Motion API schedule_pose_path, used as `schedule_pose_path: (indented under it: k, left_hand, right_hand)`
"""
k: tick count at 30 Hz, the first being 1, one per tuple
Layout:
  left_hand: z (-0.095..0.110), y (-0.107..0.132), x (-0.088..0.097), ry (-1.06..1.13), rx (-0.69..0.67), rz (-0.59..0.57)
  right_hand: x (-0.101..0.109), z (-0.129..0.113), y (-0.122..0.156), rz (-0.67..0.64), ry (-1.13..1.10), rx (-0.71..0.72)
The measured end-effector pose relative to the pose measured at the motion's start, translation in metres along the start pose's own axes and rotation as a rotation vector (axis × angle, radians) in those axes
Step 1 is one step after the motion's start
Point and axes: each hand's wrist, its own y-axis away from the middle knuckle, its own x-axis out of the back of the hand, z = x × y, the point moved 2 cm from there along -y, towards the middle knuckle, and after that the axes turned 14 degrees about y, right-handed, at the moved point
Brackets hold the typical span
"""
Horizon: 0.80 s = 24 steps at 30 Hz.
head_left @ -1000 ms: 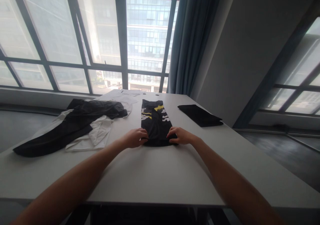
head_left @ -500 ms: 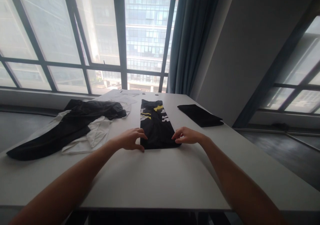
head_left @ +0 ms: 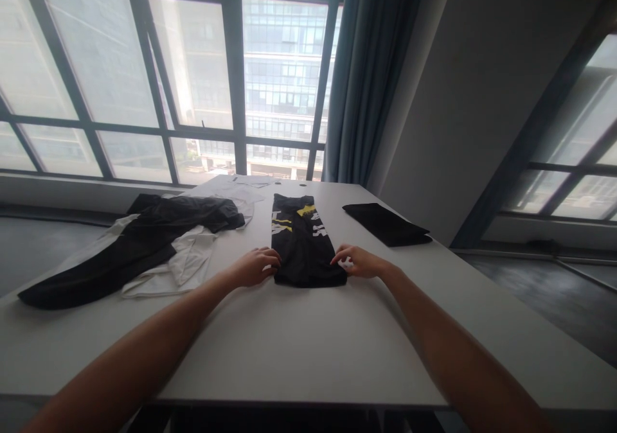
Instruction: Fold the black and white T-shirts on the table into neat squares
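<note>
Black printed garment: lay flat on white table. Was touched at left edge by left hand, at right by right hand, both curled. Could not tell whether clamped on it.

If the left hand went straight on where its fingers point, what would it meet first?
Probably the black printed garment: the left hand has its fingertips at the garment's left edge, though whether they touch is hard to tell.

Left grip, right grip at opposite sides of dark printed garment on white table.
</note>
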Motion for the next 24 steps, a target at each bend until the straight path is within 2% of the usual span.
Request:
schedule_pose_path:
  k: [6,11,14,19,24]
  left_hand:
    - [-0.004,-0.001,0.0,0.107,0.058,0.125]
    - [-0.004,-0.002,0.0,0.156,0.115,0.195]
    - [-0.002,-0.003,0.003,0.181,0.113,0.246]
    - [0.008,0.0,0.019,0.338,0.085,0.188]
    - [0.025,0.001,0.045,0.71,0.076,0.111]
  right_hand:
    - [-0.002,-0.001,0.0,-0.015,-0.026,0.024]
    - [-0.004,-0.009,-0.006,0.192,-0.014,0.032]
    - [-0.001,-0.011,-0.007,0.252,-0.089,0.011]
    - [0.008,-0.015,-0.003,0.226,-0.287,0.072]
    - [0.027,-0.023,0.001,0.192,-0.488,0.135]
